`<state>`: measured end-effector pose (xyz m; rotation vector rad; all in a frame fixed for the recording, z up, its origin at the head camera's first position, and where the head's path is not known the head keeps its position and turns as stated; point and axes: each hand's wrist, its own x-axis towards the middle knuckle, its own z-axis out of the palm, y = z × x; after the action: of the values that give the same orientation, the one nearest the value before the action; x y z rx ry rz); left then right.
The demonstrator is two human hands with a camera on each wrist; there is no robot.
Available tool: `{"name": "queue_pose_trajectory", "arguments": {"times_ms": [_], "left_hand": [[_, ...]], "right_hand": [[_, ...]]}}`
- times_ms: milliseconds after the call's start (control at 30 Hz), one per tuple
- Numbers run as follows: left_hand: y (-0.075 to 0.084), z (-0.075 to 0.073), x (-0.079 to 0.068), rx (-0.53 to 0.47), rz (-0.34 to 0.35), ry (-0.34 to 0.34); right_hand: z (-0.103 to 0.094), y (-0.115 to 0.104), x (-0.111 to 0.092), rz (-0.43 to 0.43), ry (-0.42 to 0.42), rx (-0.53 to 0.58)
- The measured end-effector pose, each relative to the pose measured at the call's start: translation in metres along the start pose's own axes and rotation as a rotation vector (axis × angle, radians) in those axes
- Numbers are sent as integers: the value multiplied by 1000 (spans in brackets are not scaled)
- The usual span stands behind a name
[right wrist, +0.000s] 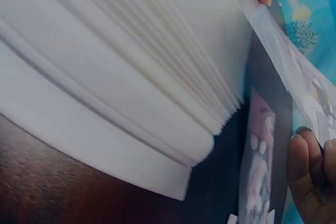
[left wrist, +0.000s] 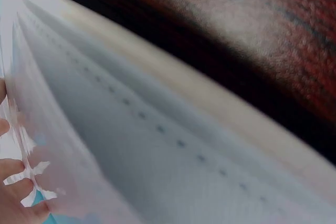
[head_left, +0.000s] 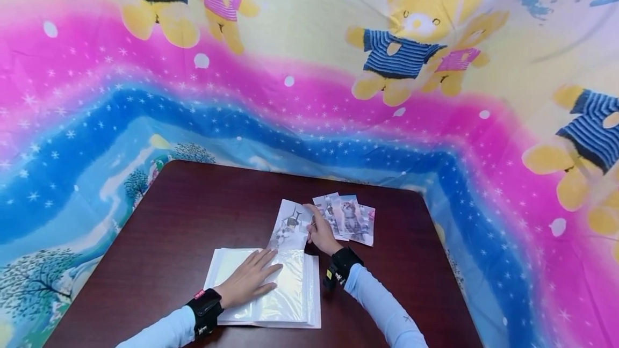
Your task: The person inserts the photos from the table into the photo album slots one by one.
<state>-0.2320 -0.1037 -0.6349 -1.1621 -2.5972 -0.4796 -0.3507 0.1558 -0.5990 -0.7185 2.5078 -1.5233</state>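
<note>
An open photo album (head_left: 290,294) with clear plastic sleeves lies near the front of the table. My left hand (head_left: 249,278) rests on it with spread, straight fingers, its fingertips close to the top edge of the right-hand page. My right hand (head_left: 321,231) pinches the right edge of a photo (head_left: 292,223) showing a dark figure on a pale ground. The photo's lower end overlaps the page's top edge. In the right wrist view, the thumb and fingers (right wrist: 310,169) grip the photo's edge beside the album's stacked pages (right wrist: 131,61).
Several loose photos, one with a kitten (head_left: 349,214), lie fanned out just right of my right hand. They rest on a dark red-brown table (head_left: 217,203). A patterned cloth (head_left: 309,95) with bears hangs behind and around the table.
</note>
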Motion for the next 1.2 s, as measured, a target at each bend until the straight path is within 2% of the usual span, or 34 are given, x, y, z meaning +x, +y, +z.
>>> {"name": "queue_pose_trajectory", "arguments": {"times_ms": [167,267,400,567,667,800,900,1033,1200], "left_hand": [[1,0,0,7,9,9],[0,-1,0,20,15,9],[0,-2,1,23,6,-15],[1,-2,0,-2,-16,-42],[1,-1,-1,-9,-18,-40],[2,0,0,-9,-7,-24],[2,0,-1,-16,-4,-9],[3,0,-1,-26,-20,-18],[4,-1,0,-42,-67,-81]], "right_hand": [[-1,-3,3,23,-26,-8],[-1,-5,5,7,-50,-32],[-1,-7,7,-21,-82,-49],[0,-4,7,-15,-120,-23],[1,-3,7,-21,-93,-18],[3,-2,7,-52,-17,-22],[5,-3,7,-64,0,-19],[6,-5,7,-47,-53,-25],[9,-5,6,-23,-145,-35]]}}
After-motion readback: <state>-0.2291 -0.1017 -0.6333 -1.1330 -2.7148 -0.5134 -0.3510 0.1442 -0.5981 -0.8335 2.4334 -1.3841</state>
